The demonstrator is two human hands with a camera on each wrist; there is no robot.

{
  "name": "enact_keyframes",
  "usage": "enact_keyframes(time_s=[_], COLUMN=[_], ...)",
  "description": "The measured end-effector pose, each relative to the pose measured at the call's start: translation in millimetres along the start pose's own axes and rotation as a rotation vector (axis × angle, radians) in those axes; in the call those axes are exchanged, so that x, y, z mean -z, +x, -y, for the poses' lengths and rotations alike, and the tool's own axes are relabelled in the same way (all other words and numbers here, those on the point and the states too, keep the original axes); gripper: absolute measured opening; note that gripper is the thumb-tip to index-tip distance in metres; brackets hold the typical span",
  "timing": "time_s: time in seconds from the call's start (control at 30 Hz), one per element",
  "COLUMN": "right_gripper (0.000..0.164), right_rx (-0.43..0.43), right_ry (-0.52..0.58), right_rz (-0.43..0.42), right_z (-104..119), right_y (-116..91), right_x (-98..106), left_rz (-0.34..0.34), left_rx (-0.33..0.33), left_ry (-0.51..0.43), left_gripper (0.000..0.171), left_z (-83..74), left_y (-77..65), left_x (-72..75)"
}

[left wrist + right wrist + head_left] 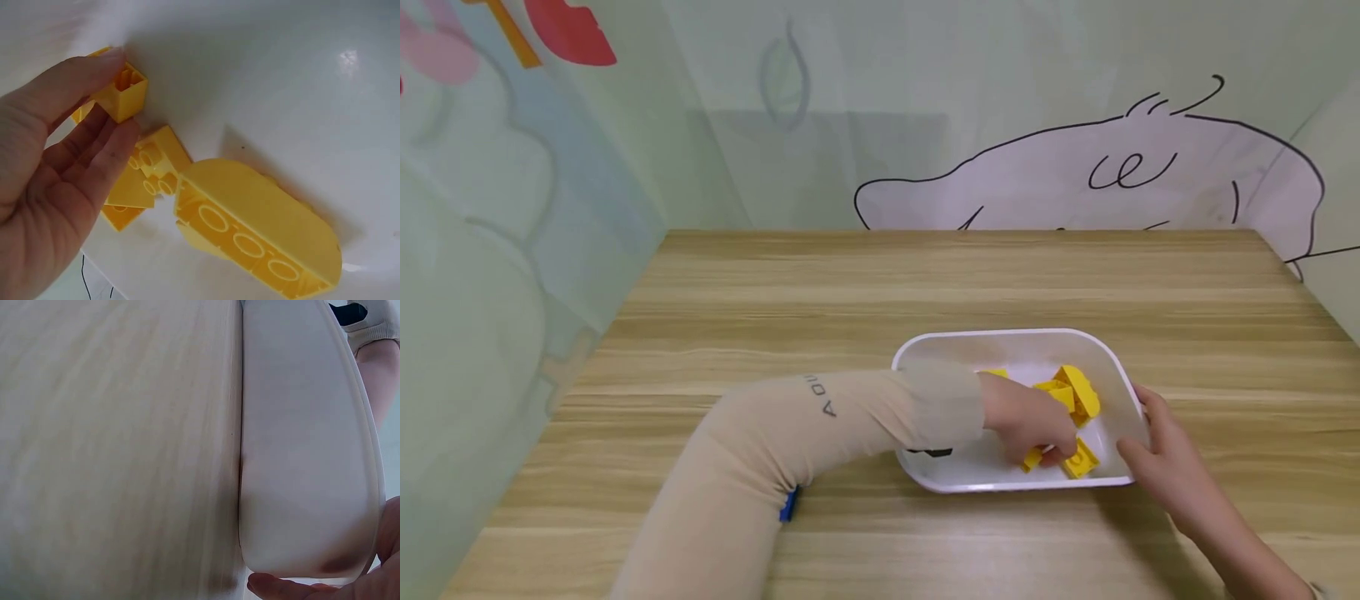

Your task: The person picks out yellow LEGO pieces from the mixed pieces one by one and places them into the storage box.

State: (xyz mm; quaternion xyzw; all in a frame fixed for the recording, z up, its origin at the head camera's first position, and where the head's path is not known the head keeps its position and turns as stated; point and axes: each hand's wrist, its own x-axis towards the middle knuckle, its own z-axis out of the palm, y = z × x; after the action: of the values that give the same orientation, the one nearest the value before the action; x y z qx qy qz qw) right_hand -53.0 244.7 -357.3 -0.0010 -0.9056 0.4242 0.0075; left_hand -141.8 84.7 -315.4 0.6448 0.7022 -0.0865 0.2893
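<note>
A white plastic tub (1120, 375) stands on the wooden table, with several yellow toy building bricks inside. My left hand (1030, 421) reaches down into it and pinches a small yellow brick (128, 103) between thumb and fingers. Just below those fingers, in the left wrist view, lie a studded yellow brick (164, 150) and a long round-ended yellow brick (275, 209) showing its hollow underside. Another yellow brick (1081, 460) rests near the tub's front right corner. At the tub's right end, my right hand (1172, 467) grips the rim and wall, thumb by the rim.
Partly behind the left sleeve (827, 417), a blue piece (788, 505) lies on the table (820, 292). Something dark (934, 452) shows below the left cuff. A wall with printed drawings (1075, 167) rises behind the table's far edge.
</note>
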Motion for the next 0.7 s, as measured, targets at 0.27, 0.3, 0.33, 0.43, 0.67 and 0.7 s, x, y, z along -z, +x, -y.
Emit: enact_keyframes(time_s=[0.27, 0.3, 0.33, 0.43, 0.67, 0.7], right_gripper=[0.057, 0.057, 0.058, 0.058, 0.058, 0.058], right_rx=[-0.009, -0.011, -0.014, -0.018, -0.026, -0.028], right_ry=[0.003, 0.002, 0.000, -0.004, 0.005, 0.005], right_rz=[0.004, 0.004, 0.004, 0.004, 0.010, 0.012], right_z=[-0.4, -0.5, -0.6, -0.7, 0.0, 0.2], right_y=[-0.1, -0.3, -0.5, -0.9, -0.4, -0.5], right_x=[0.9, 0.8, 0.7, 0.5, 0.4, 0.4], left_rz=[0.014, 0.017, 0.018, 0.026, 0.043, 0.038], left_rx=[0.020, 0.027, 0.026, 0.022, 0.003, -0.010], left_ry=[-0.039, -0.049, -0.049, -0.044, -0.013, 0.001], left_gripper=[0.021, 0.022, 0.022, 0.023, 0.025, 0.025], left_z=[-1.1, -1.3, -1.4, -1.7, -3.5, -3.5], left_y=[0.4, 0.6, 0.7, 0.6, 0.3, 0.3], left_x=[1.0, 0.8, 0.5, 0.4, 3.0, 3.3])
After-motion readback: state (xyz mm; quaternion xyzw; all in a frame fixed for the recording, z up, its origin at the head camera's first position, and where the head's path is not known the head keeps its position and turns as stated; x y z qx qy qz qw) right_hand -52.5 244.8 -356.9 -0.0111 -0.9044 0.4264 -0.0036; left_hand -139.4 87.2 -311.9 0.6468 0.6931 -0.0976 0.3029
